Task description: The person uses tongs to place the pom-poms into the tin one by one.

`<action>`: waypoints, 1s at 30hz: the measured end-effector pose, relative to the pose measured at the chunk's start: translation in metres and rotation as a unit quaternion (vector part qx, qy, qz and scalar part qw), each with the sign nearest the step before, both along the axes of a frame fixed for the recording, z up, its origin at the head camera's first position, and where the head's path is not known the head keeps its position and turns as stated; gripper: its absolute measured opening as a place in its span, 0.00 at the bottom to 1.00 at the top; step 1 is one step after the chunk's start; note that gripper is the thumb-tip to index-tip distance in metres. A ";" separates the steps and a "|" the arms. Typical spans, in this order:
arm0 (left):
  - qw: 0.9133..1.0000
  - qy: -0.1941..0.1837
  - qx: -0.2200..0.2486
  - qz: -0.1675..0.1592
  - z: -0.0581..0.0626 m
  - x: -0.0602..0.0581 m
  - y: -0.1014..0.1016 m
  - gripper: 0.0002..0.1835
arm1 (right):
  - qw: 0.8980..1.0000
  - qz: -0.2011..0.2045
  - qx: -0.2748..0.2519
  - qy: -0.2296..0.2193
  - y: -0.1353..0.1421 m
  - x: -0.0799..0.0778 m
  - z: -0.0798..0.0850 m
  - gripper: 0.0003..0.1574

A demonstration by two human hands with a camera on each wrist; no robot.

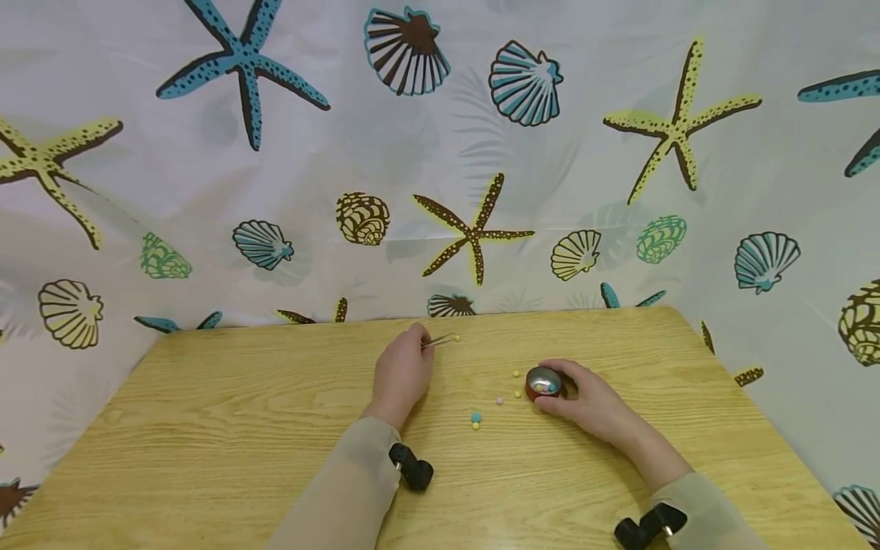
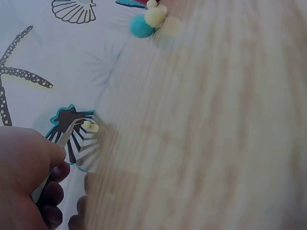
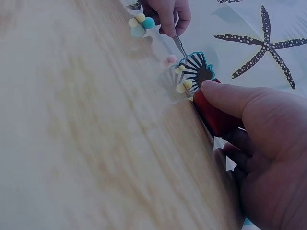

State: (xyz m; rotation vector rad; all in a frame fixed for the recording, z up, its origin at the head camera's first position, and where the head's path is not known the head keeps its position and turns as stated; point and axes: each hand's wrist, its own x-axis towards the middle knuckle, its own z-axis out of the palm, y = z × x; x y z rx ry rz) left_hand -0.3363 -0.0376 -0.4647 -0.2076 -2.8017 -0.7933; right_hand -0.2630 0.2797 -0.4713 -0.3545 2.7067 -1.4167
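The left hand [image 1: 403,374] pinches tweezers [image 1: 438,341], their tips at a yellow ball [image 1: 457,338]; whether they clasp it, I cannot tell; the right hand [image 1: 591,401] grips, thumb and fingers curled round it, a red tin [image 1: 543,374] with small balls [image 1: 543,389] inside; a blue ball [image 1: 477,418], a pink ball [image 1: 499,401] and three more yellow balls [image 1: 518,394] lie between the hands on the wooden table [image 1: 241,428].

Tin [image 1: 543,377]: I see red outside, silvery inside.
Balls within [image 1: 541,388]: yellow, pink, blue.
Loose balls: pink ball [image 1: 499,401] and blue ball [image 1: 476,417] at the tin's eight o'clock; yellow ball [image 1: 516,373] at ten.
Tweezers [image 1: 438,341]: silvery on my feed.
Tabletop [image 1: 206,420]: yellow-tan, wood-grained.
Cloth [image 1: 412,145]: white, blue-, yellow-, brown- and green-printed; my two o'clock shows a dark-speckled yellow starfish [image 1: 677,131].
Sleeves [image 1: 351,466]: plain beige.
Wrist cameras [image 1: 418,473]: black.
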 end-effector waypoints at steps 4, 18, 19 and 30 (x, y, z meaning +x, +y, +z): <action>1.000 -0.004 0.002 0.002 -0.003 -0.002 0.001 0.06 | 1.000 -0.002 0.001 0.000 0.000 0.000 0.000 0.43; 1.000 -0.021 -0.005 0.014 -0.007 -0.007 0.005 0.06 | 1.000 -0.004 0.004 0.000 -0.001 0.000 0.000 0.43; 1.000 -0.023 -0.006 0.014 -0.008 -0.007 0.005 0.06 | 1.000 -0.005 0.004 -0.001 -0.001 0.000 0.000 0.43; 1.000 -0.013 -0.009 0.013 -0.008 -0.008 0.005 0.05 | 1.000 -0.007 0.004 -0.004 -0.001 0.001 0.001 0.42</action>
